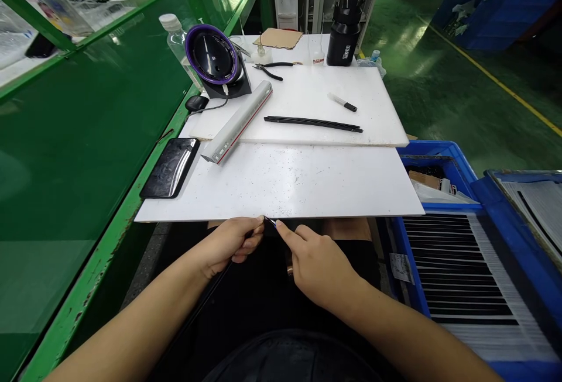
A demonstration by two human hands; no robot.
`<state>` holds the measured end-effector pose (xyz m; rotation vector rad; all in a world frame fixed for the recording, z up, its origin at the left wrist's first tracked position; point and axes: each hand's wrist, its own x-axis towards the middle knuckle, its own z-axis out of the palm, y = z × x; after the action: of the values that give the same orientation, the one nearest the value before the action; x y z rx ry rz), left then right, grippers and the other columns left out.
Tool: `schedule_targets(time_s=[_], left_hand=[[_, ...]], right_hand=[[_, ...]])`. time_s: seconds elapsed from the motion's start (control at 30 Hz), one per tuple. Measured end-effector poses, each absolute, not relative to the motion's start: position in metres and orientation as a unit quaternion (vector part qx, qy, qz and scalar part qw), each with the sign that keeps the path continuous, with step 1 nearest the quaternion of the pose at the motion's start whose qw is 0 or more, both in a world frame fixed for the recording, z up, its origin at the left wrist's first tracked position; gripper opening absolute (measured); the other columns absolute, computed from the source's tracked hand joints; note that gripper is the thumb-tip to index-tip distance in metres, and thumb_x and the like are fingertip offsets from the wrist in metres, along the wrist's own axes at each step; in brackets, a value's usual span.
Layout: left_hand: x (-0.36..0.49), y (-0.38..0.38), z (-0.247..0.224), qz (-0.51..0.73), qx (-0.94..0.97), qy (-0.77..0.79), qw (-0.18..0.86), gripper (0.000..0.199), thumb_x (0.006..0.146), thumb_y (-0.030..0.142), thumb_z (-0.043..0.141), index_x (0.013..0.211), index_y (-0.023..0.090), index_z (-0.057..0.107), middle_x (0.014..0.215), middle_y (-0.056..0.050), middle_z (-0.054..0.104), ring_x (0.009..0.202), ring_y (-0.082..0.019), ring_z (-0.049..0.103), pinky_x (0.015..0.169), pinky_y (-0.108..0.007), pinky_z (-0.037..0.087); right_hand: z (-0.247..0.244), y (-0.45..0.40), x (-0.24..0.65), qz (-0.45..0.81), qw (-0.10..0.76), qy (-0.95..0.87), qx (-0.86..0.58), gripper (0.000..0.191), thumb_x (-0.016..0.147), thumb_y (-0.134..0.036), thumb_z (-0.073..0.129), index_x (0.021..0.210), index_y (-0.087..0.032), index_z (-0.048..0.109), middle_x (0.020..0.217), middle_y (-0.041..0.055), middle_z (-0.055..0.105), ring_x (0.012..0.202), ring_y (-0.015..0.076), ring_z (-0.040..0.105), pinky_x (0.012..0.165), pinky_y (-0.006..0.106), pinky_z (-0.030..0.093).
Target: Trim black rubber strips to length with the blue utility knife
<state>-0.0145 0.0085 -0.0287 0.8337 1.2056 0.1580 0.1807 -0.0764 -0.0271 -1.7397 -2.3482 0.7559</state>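
My left hand [239,241] is closed at the table's front edge, pinching the end of a thin black strip [211,291]. The rest of that strip runs down toward my lap. Facing it, my right hand [318,259] is wrapped round a small slim tool with a shiny, blade-like tip [271,222]. The index finger lies stretched along the tool, and its tip meets the strip's end at my left fingertips. Most of the handle is hidden in my palm. On the white board beyond lies a bundle of black strips [314,124].
The white table [351,183] carries dark specks, a long silver box [239,124], a phone [170,168], a purple-rimmed fan [211,54], pliers [272,69], a capped marker-like item [342,102] and a black flask [345,31]. Blue crates [439,148] with black strips stand right.
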Motion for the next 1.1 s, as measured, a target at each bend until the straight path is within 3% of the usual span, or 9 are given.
schedule_targets(time_s=[0.17, 0.37, 0.5, 1.1], left_hand=[[-0.013, 0.002, -0.028, 0.094, 0.375, 0.545, 0.744, 0.038, 0.08, 0.052, 0.06, 0.07, 0.019, 0.043, 0.053, 0.006, 0.035, 0.043, -0.004, 0.019, 0.038, -0.015, 0.013], [-0.01, -0.017, -0.027, 0.16, 0.384, 0.567, 0.711, 0.037, 0.085, 0.053, 0.06, 0.084, 0.016, 0.056, 0.056, 0.005, 0.043, 0.04, -0.005, 0.026, 0.038, -0.016, 0.021], [-0.01, -0.015, -0.027, 0.18, 0.333, 0.57, 0.729, 0.033, 0.09, 0.045, 0.051, 0.09, 0.013, 0.062, 0.059, 0.004, 0.042, 0.044, -0.004, 0.023, 0.042, -0.016, 0.018], [-0.015, -0.001, -0.03, 0.128, 0.346, 0.565, 0.738, 0.035, 0.091, 0.048, 0.052, 0.075, 0.018, 0.046, 0.054, 0.006, 0.034, 0.043, -0.005, 0.021, 0.038, -0.014, 0.015]], right_hand=[[-0.026, -0.077, 0.181, 0.184, 0.008, -0.804, -0.566, 0.071, 0.09, -0.013, 0.049, 0.158, -0.025, 0.033, 0.105, 0.0086, 0.062, 0.067, 0.0175, 0.062, 0.053, 0.028, 0.043], [-0.025, -0.08, 0.19, 0.22, 0.106, -0.759, -0.604, 0.062, 0.096, -0.015, 0.041, 0.156, -0.031, 0.037, 0.105, 0.0054, 0.061, 0.07, 0.015, 0.061, 0.059, 0.027, 0.045], [-0.025, -0.079, 0.191, 0.252, 0.125, -0.747, -0.603, 0.061, 0.096, -0.014, 0.04, 0.154, -0.031, 0.041, 0.104, 0.0051, 0.062, 0.075, 0.0158, 0.062, 0.063, 0.027, 0.045], [-0.027, -0.068, 0.184, 0.308, 0.132, -0.745, -0.577, 0.058, 0.097, -0.016, 0.039, 0.152, -0.032, 0.044, 0.107, 0.0026, 0.064, 0.075, 0.0145, 0.063, 0.065, 0.027, 0.046]])
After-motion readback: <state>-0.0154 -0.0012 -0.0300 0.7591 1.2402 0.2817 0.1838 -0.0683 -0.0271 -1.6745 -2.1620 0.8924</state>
